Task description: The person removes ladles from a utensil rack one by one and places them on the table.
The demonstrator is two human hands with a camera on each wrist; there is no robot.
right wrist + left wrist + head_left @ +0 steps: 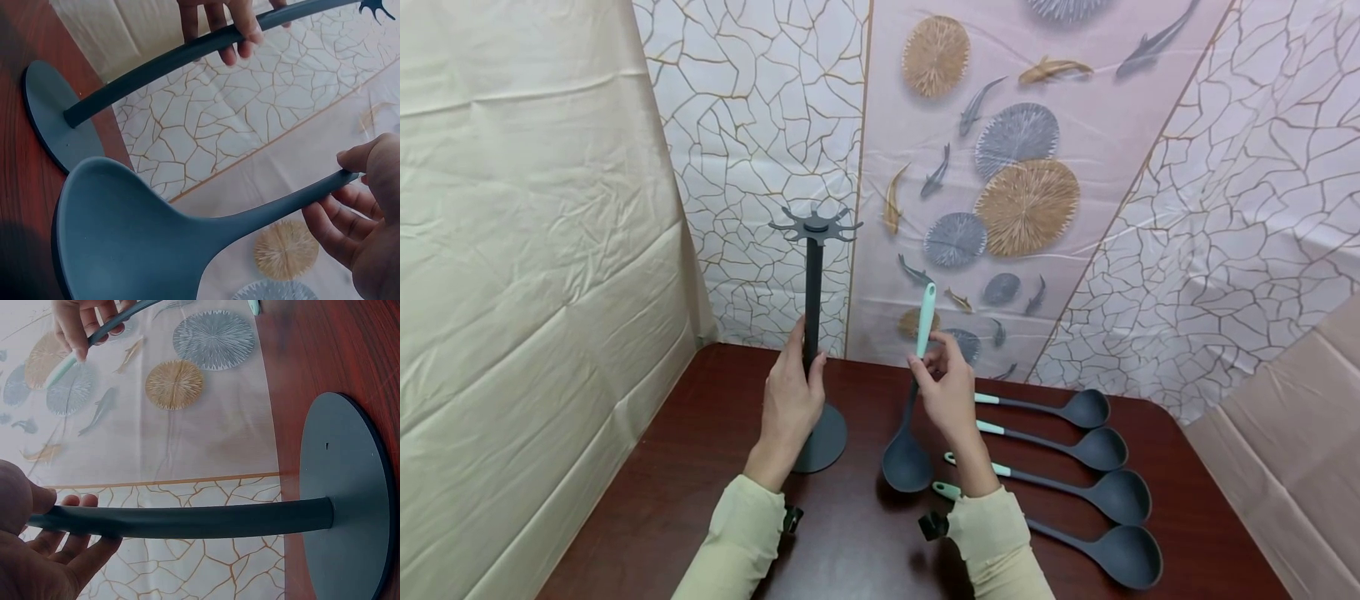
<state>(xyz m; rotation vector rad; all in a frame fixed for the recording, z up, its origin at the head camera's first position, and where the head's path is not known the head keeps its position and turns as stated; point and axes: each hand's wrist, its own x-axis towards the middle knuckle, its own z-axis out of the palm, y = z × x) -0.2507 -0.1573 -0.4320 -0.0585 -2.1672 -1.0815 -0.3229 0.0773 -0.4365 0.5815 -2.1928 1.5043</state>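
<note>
A dark grey utensil stand (813,292) rises upright on a round base (350,487), with a ring of hooks (816,223) at its top. My left hand (792,400) holds its pole below the middle, thumb on one side and fingers on the other. Between stand and table's right half, my right hand (951,396) pinches a ladle (907,462) where the mint-green handle (927,317) meets the dark shaft. The ladle points handle-up, slightly tilted, its bowl low over the table. In the right wrist view the bowl (125,225) appears large, overlapping the stand's base. The hooks carry nothing.
Several similar dark ladles and spoons (1101,450) with mint handles lie in a row on the right of the brown table (685,500). Patterned cloth (760,125) hangs behind the table's back edge, and beige cloth (550,292) drapes the left side.
</note>
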